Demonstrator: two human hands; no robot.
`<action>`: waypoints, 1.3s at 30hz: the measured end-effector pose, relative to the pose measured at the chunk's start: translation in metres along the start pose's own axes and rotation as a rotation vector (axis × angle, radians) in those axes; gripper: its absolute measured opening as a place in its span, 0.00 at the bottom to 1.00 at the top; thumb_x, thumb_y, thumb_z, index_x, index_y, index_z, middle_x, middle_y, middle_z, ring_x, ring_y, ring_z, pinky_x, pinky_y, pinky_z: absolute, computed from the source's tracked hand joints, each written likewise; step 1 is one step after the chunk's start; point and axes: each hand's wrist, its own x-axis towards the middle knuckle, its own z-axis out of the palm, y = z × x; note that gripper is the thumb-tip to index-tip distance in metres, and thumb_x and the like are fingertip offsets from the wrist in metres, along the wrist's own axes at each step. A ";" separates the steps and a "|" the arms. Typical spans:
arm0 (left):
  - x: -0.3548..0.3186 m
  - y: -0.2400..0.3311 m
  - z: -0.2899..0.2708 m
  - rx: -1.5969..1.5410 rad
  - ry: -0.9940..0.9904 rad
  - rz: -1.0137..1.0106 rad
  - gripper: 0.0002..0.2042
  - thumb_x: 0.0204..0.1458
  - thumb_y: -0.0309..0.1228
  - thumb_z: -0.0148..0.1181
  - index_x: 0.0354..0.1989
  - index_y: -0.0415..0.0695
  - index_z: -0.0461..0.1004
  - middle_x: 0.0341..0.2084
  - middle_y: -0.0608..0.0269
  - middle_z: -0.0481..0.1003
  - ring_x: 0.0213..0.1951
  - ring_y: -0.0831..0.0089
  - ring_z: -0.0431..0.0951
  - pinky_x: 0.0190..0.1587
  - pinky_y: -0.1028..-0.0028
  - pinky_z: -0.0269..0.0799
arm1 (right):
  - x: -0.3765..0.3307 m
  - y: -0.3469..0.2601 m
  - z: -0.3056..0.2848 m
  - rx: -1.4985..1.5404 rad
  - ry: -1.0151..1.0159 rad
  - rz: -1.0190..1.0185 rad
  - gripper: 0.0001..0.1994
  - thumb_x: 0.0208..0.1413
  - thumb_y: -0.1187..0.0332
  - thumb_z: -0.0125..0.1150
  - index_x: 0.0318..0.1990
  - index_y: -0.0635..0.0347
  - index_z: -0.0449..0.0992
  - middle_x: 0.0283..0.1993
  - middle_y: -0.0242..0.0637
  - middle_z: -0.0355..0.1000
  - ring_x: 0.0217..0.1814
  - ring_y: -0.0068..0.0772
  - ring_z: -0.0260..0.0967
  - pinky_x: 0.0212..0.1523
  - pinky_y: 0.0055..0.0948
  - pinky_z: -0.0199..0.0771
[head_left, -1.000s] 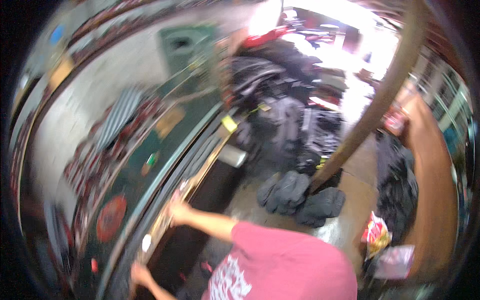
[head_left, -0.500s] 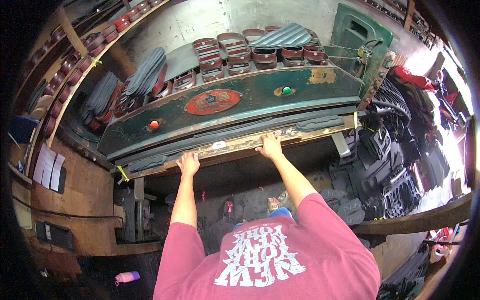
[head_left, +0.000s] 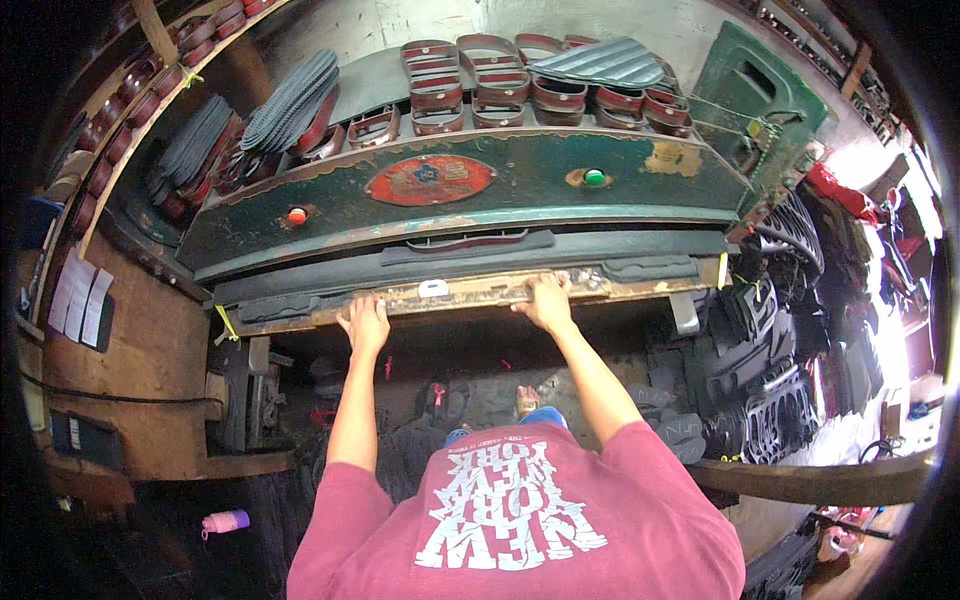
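Note:
My left hand (head_left: 367, 324) and my right hand (head_left: 548, 303) grip the front edge of a worn wooden board (head_left: 468, 290), fingers curled over its top. Between them a small white piece (head_left: 432, 288) sits on the edge. A dark rubber-like sheet (head_left: 620, 246) covers the board, and on it lies a narrow cutting die (head_left: 468, 240), partly hidden under the machine. Dark offcut strips (head_left: 655, 268) lie along the board's front. Just beyond stands the green press (head_left: 540, 165), with a red button (head_left: 297, 215) and a green button (head_left: 595, 177).
Several sole-shaped dies (head_left: 437, 90) stand on the press, with grey ridged sheets (head_left: 290, 100) stacked at left and another ridged piece (head_left: 600, 62) on top. Dark cut sheets (head_left: 775, 410) hang and pile at right. A wooden rail (head_left: 820, 480) crosses at lower right. A pink-purple bottle (head_left: 226, 521) lies lower left.
The gap between the press front and the board looks wider, and the cutting die on the dark sheet now shows. Both hands stay on the board's edge. The view has shifted slightly.

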 end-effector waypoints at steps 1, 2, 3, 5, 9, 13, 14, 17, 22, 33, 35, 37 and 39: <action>-0.005 -0.002 -0.004 0.009 -0.035 0.010 0.19 0.68 0.43 0.47 0.53 0.44 0.76 0.56 0.53 0.74 0.67 0.53 0.65 0.68 0.30 0.44 | -0.004 0.002 -0.001 0.035 -0.027 0.028 0.32 0.38 0.49 0.81 0.51 0.56 0.82 0.55 0.42 0.76 0.66 0.44 0.67 0.72 0.61 0.47; -0.013 -0.003 -0.009 0.026 -0.028 0.041 0.18 0.67 0.43 0.48 0.51 0.44 0.77 0.53 0.52 0.75 0.64 0.51 0.68 0.68 0.33 0.48 | -0.008 0.004 -0.004 0.047 -0.058 0.003 0.33 0.37 0.50 0.82 0.51 0.57 0.82 0.54 0.43 0.77 0.65 0.45 0.69 0.72 0.59 0.51; -0.017 -0.005 -0.016 0.011 -0.052 0.046 0.18 0.67 0.43 0.49 0.51 0.43 0.77 0.53 0.52 0.75 0.63 0.51 0.68 0.68 0.34 0.48 | -0.011 0.006 -0.007 0.030 -0.092 -0.004 0.33 0.35 0.50 0.83 0.50 0.58 0.82 0.53 0.44 0.77 0.63 0.47 0.71 0.71 0.58 0.55; -0.027 -0.006 -0.030 0.003 -0.174 -0.001 0.18 0.66 0.44 0.49 0.50 0.43 0.77 0.52 0.51 0.75 0.60 0.49 0.70 0.68 0.35 0.48 | -0.017 0.005 -0.018 0.049 -0.200 -0.016 0.32 0.32 0.50 0.84 0.44 0.61 0.84 0.48 0.48 0.81 0.55 0.53 0.77 0.60 0.46 0.73; -0.034 0.006 -0.047 -0.464 0.114 -0.123 0.12 0.65 0.32 0.54 0.49 0.37 0.75 0.47 0.44 0.74 0.51 0.50 0.75 0.58 0.56 0.68 | -0.016 -0.015 -0.043 0.041 -0.459 -0.117 0.21 0.48 0.51 0.75 0.40 0.60 0.85 0.40 0.47 0.82 0.43 0.51 0.82 0.44 0.50 0.80; -0.017 0.036 -0.038 -0.559 0.225 -0.177 0.12 0.65 0.29 0.53 0.51 0.34 0.74 0.47 0.42 0.73 0.47 0.48 0.76 0.53 0.58 0.71 | -0.002 -0.069 -0.029 0.687 -0.121 -0.535 0.11 0.59 0.64 0.65 0.43 0.60 0.83 0.44 0.42 0.79 0.51 0.46 0.76 0.56 0.42 0.74; -0.011 0.044 -0.032 -0.470 0.244 -0.123 0.15 0.66 0.33 0.53 0.53 0.34 0.74 0.48 0.40 0.75 0.49 0.44 0.76 0.54 0.55 0.71 | 0.003 -0.080 -0.021 0.543 -0.071 -0.541 0.13 0.57 0.64 0.65 0.46 0.60 0.81 0.47 0.40 0.78 0.54 0.44 0.73 0.58 0.41 0.71; 0.000 0.060 -0.024 -0.301 0.044 -0.230 0.20 0.68 0.40 0.50 0.52 0.32 0.74 0.49 0.37 0.76 0.52 0.39 0.76 0.55 0.51 0.71 | 0.015 -0.100 0.004 0.265 -0.004 -0.623 0.11 0.58 0.61 0.65 0.43 0.56 0.82 0.42 0.35 0.74 0.50 0.39 0.71 0.52 0.40 0.70; 0.000 0.067 -0.023 -0.169 -0.032 -0.388 0.24 0.69 0.44 0.45 0.39 0.35 0.81 0.34 0.39 0.80 0.39 0.40 0.80 0.46 0.46 0.74 | 0.004 -0.105 0.013 0.238 -0.082 -0.638 0.08 0.57 0.60 0.65 0.35 0.53 0.79 0.35 0.33 0.68 0.44 0.36 0.71 0.45 0.38 0.70; -0.021 0.059 -0.053 -0.334 -0.268 -0.364 0.26 0.71 0.47 0.45 0.45 0.33 0.79 0.41 0.42 0.81 0.46 0.49 0.81 0.51 0.56 0.75 | 0.019 -0.048 -0.115 1.009 -0.228 -0.080 0.13 0.52 0.63 0.76 0.30 0.62 0.78 0.31 0.30 0.71 0.36 0.21 0.66 0.40 0.25 0.68; -0.041 0.047 -0.085 -0.739 -0.387 -0.325 0.25 0.71 0.48 0.47 0.52 0.33 0.76 0.44 0.46 0.81 0.50 0.59 0.80 0.56 0.62 0.72 | 0.010 -0.028 -0.131 1.196 -0.208 0.083 0.14 0.53 0.64 0.75 0.29 0.56 0.72 0.32 0.24 0.68 0.37 0.18 0.65 0.40 0.23 0.66; -0.078 0.039 -0.121 -1.105 -0.417 -0.187 0.24 0.69 0.43 0.55 0.61 0.32 0.70 0.52 0.54 0.77 0.57 0.68 0.73 0.62 0.68 0.66 | 0.008 -0.013 -0.129 1.047 -0.127 0.118 0.11 0.57 0.70 0.72 0.29 0.56 0.72 0.32 0.23 0.68 0.34 0.17 0.64 0.36 0.22 0.64; -0.120 0.028 -0.166 -1.198 -0.358 -0.092 0.23 0.69 0.41 0.54 0.60 0.31 0.70 0.51 0.53 0.77 0.57 0.68 0.73 0.62 0.68 0.67 | 0.010 -0.008 -0.111 0.894 -0.087 0.142 0.08 0.60 0.70 0.70 0.31 0.59 0.76 0.28 0.22 0.68 0.30 0.16 0.62 0.34 0.22 0.64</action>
